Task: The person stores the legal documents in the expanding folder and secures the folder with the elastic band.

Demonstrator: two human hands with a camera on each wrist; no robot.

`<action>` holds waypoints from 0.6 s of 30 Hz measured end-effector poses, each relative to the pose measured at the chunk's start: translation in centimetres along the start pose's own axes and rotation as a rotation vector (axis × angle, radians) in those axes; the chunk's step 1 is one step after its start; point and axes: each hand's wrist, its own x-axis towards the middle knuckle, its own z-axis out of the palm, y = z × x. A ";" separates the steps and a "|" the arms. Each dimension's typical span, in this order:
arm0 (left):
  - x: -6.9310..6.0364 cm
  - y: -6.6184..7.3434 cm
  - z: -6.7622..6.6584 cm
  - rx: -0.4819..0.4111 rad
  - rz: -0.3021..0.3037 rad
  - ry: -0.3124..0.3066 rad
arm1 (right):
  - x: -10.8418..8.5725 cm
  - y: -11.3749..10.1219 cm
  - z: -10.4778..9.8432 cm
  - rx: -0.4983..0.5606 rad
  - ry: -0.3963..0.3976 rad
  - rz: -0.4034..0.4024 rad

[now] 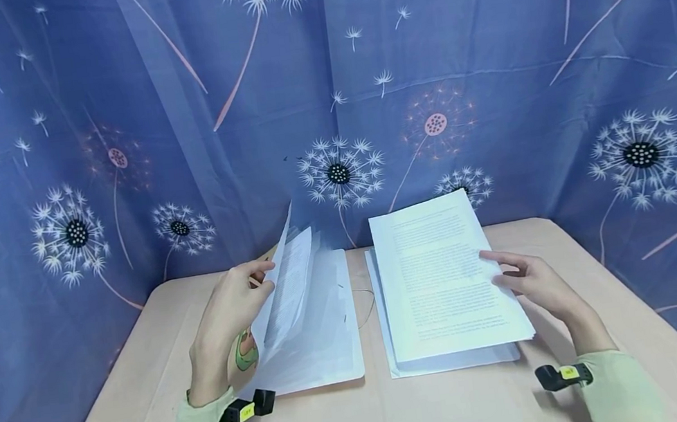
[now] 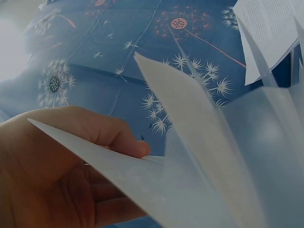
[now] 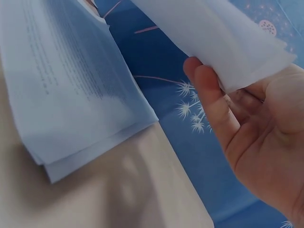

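Note:
On the left of the table, a folder with clear pockets [image 1: 338, 350] lies spread, its left leaves raised. My left hand [image 1: 231, 310] pinches the edge of those leaves between thumb and fingers; the left wrist view shows the thumb [image 2: 114, 133] on top of a pale leaf [image 2: 95, 152]. Printed sheets [image 1: 436, 269] are held up at their right edge by my right hand [image 1: 537, 282]. In the right wrist view, its fingers [image 3: 213, 102] lie on one side of the paper [image 3: 213, 42]. More white paper [image 1: 456, 362] lies beneath.
A pale cloth covers the table [image 1: 449, 411], and a blue dandelion-print curtain [image 1: 259, 171] hangs behind and at both sides. Part of a coloured drawing [image 1: 246, 350] shows beside the folder's raised leaves. A thin dark cord [image 1: 367, 305] lies between folder and papers.

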 end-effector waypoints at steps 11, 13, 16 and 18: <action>0.1 0.0 0.1 0.003 0.009 0.004 | 0.1 -0.9 0.0 0.001 0.041 -0.033; 0.1 0.0 0.1 0.001 0.009 0.007 | 0.0 -1.2 0.1 0.001 0.048 -0.036; 0.1 0.0 0.2 0.002 0.006 0.012 | 0.0 -1.4 0.3 0.006 0.061 -0.050; 0.1 0.0 0.2 0.004 0.004 0.013 | 0.0 -1.5 0.3 0.018 0.071 -0.060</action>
